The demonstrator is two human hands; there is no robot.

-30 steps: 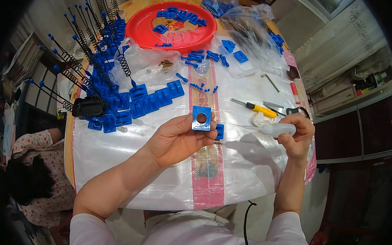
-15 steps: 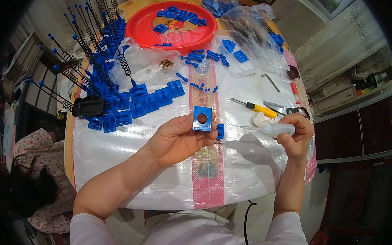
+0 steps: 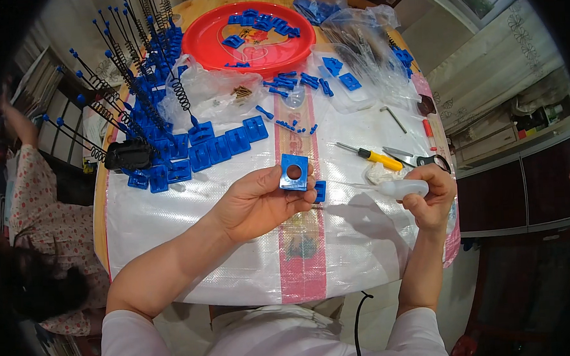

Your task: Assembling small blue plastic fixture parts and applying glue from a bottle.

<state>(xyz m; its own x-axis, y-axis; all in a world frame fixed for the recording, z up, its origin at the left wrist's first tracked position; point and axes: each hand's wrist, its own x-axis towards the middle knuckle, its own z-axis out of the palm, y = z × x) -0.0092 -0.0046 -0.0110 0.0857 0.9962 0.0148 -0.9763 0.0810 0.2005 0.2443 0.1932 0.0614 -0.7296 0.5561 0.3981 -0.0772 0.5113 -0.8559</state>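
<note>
Between the thumb and fingers of my left hand (image 3: 255,202) is a blue square plastic plate (image 3: 302,177) with a round hole through it, tilted up above the table. My right hand (image 3: 435,196) grips a small translucent squeeze bottle (image 3: 404,188). The bottle's long thin nozzle points left toward my left fingers; I cannot tell whether its tip touches anything. Another blue plastic piece (image 3: 320,191) shows just right of my left fingertips, below the nozzle. Beyond the bottle lie a yellow-handled screwdriver (image 3: 385,160) and scissors (image 3: 439,162).
Blue bases with black coil springs (image 3: 141,121) crowd the left side. A red tray (image 3: 201,58) holding blue parts stands at the back. Plastic bags (image 3: 368,45), an L-shaped hex key (image 3: 394,119) and a red pen (image 3: 429,135) lie to the right. A person (image 3: 49,222) is at far left.
My hands, the plate and the bottle look unmoved. At far left the other person has shifted, and a raised arm now shows.
</note>
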